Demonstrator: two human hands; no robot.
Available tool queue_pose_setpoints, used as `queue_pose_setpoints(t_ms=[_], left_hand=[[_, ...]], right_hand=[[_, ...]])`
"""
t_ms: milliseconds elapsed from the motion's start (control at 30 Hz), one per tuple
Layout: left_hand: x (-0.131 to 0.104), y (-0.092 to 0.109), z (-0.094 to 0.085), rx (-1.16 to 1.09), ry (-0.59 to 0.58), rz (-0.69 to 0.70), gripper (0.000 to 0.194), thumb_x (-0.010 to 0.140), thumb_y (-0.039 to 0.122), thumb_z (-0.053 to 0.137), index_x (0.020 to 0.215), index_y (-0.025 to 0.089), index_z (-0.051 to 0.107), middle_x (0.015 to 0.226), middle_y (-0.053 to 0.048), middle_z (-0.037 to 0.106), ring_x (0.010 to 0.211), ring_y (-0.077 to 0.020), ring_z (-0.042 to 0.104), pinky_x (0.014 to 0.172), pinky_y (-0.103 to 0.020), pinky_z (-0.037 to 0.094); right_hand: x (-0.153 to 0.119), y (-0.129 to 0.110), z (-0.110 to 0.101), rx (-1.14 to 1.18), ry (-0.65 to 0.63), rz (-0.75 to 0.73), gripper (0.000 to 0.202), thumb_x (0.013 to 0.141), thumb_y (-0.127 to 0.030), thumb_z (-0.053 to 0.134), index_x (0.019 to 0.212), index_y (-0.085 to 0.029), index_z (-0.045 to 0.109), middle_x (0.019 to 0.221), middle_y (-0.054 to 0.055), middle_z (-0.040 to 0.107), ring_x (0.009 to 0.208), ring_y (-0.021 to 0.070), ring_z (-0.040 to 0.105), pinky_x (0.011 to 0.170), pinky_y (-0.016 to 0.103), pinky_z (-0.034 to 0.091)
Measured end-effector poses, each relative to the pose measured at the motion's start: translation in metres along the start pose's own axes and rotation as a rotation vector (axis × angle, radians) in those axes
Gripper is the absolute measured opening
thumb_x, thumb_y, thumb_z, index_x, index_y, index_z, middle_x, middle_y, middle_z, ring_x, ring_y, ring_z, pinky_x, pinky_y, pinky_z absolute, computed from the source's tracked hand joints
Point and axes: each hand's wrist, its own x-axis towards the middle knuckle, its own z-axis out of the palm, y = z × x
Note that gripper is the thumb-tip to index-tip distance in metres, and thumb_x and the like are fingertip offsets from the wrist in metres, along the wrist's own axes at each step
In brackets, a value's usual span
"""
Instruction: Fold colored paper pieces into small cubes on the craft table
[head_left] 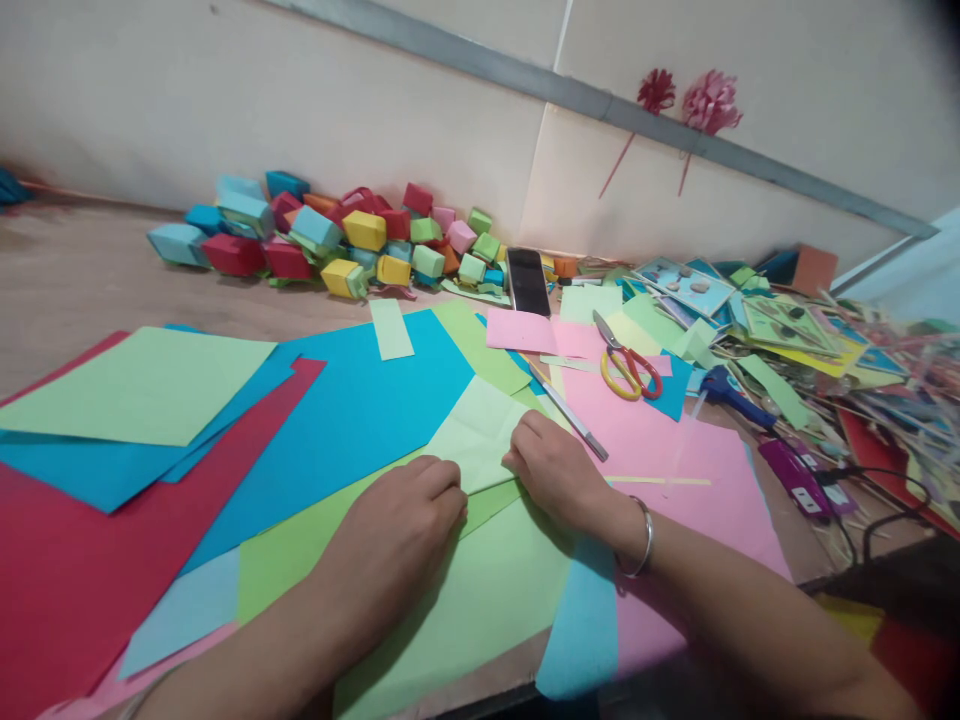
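Observation:
A pale green sheet with creases [480, 430] lies between my two hands on a layer of coloured paper. My left hand [409, 520] has its fingers curled at the sheet's lower left edge. At the sheet's right edge, my right hand [551, 465] pinches it, with a silver bangle on the wrist. Under them are a large blue sheet [360, 400], green sheets [465, 600] and a pink sheet [690, 500]. A silver pen [570, 412] rests just beyond my right hand. Scissors with red and yellow handles [626, 365] lie farther right.
Small folded paper boxes [315, 235] are heaped along the wall, beside a phone [529, 282]. To the right are a blue glue gun [731, 395], a purple power strip [802, 480] with cables and piled cards. Red sheets [67, 560] cover the left side.

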Motion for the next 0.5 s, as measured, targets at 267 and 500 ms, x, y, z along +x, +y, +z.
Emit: queue_pose_setpoints(t_ms=[267, 500], left_hand=[[0.01, 0.003, -0.001, 0.198, -0.109, 0.069, 0.026, 0.088, 0.022, 0.066, 0.114, 0.021, 0.068, 0.087, -0.006, 0.068, 0.081, -0.0255, 0.061, 0.065, -0.036, 0.045], [0.011, 0.008, 0.0, 0.289, -0.173, 0.096, 0.031, 0.088, 0.025, 0.068, 0.118, 0.018, 0.07, 0.088, -0.008, 0.067, 0.084, -0.0298, 0.061, 0.067, -0.041, 0.047]], right_hand=[[0.001, -0.001, -0.001, 0.016, -0.017, 0.016, 0.015, 0.092, -0.013, 0.061, 0.079, -0.018, 0.055, 0.085, 0.006, 0.057, 0.075, 0.0192, 0.051, 0.062, 0.031, 0.039], [0.001, -0.001, -0.006, 0.052, -0.033, 0.06, 0.015, 0.092, -0.014, 0.062, 0.079, -0.018, 0.055, 0.087, 0.006, 0.057, 0.075, 0.0183, 0.052, 0.063, 0.03, 0.04]])
